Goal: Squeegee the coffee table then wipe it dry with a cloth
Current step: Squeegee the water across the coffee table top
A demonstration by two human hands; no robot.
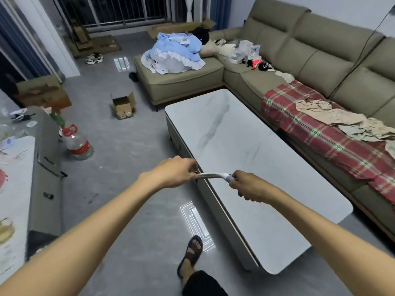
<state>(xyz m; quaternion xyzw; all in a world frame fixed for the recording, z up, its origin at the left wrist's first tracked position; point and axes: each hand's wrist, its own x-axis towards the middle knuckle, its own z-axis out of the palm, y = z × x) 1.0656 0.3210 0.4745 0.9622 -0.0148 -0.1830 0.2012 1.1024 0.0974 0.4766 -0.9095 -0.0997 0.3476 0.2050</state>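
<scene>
A white marble-look coffee table (245, 133) runs from the middle of the view toward the lower right, beside the sofa. Both my hands hold a squeegee (210, 175) just over the table's left long edge. My left hand (177, 170) pinches the end of its thin metallic blade. My right hand (249, 188) grips the white and grey handle, fingers curled round it. The blade lies roughly level between the two hands. I see no cloth on the table.
An olive L-shaped sofa (320, 60) borders the table's far and right sides, carrying a red plaid blanket (316, 133) and piled clothes (177, 52). A water jug (79, 144), an open cardboard box (124, 105) and a grey cabinet (46, 167) stand left. My sandalled foot (191, 255) is near the table.
</scene>
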